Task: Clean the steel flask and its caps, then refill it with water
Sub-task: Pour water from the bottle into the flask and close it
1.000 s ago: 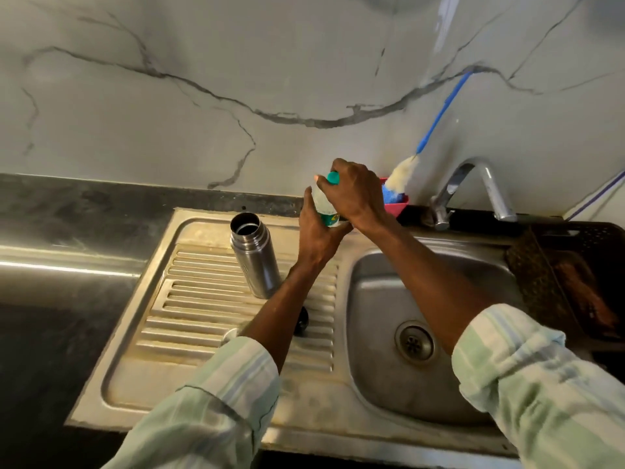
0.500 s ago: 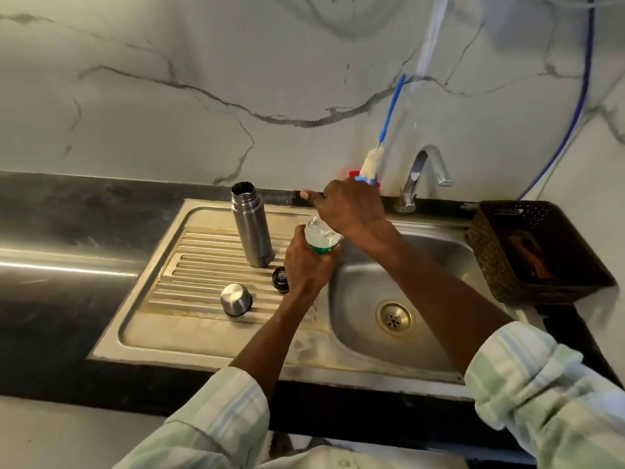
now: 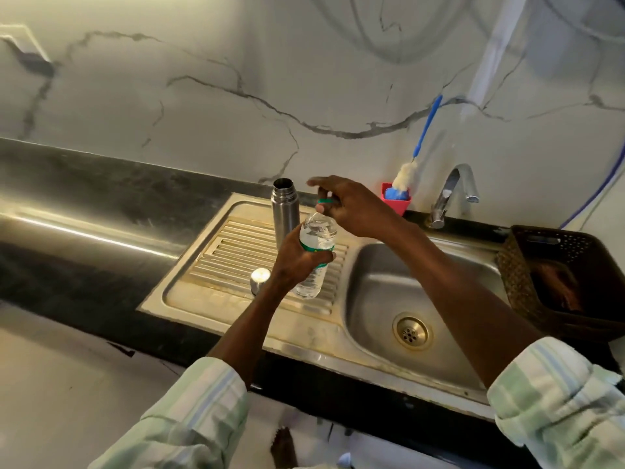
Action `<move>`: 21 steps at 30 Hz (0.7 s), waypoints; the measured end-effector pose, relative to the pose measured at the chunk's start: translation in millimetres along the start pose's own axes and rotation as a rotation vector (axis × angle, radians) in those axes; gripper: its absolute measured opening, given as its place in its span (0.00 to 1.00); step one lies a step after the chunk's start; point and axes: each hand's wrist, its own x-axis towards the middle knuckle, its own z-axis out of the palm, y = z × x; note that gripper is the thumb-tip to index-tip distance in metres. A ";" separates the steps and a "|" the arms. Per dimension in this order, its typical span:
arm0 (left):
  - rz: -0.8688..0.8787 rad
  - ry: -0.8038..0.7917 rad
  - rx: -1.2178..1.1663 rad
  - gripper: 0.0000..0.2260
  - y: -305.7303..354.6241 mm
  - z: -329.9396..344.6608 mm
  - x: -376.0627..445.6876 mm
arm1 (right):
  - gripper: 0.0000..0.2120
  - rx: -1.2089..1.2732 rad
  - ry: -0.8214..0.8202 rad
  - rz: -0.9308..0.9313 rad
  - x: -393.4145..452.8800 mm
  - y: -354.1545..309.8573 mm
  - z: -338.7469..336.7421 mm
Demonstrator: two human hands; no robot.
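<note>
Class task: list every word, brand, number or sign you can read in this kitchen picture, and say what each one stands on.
No text can be read.
Plastic water bottle, gripped by the left hand: green label band with small print, too blurred to read.
Steel flask: no marking shows.
Brown basket, tap and pink cup: no lettering shows.

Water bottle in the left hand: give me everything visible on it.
The water bottle is clear, ribbed plastic with a green label band round its upper part, and it looks to hold clear water. Its cap is off: the right hand pinches the green cap just above the open neck. The left hand grips its middle, holding it roughly upright, slightly tilted, above the ribbed draining board.
</note>
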 end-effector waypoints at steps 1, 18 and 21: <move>-0.010 0.021 0.003 0.22 -0.1 -3.7 -2.2 | 0.24 0.029 -0.033 0.011 1.7 -3.9 -2.0; 0.026 0.082 0.154 0.22 -3.5 -86.2 30.5 | 0.19 -0.178 -0.035 0.122 61.8 -65.8 10.1; 0.022 -0.003 0.148 0.23 -14.8 -101.9 44.3 | 0.13 -0.201 -0.074 0.074 76.8 -66.4 12.2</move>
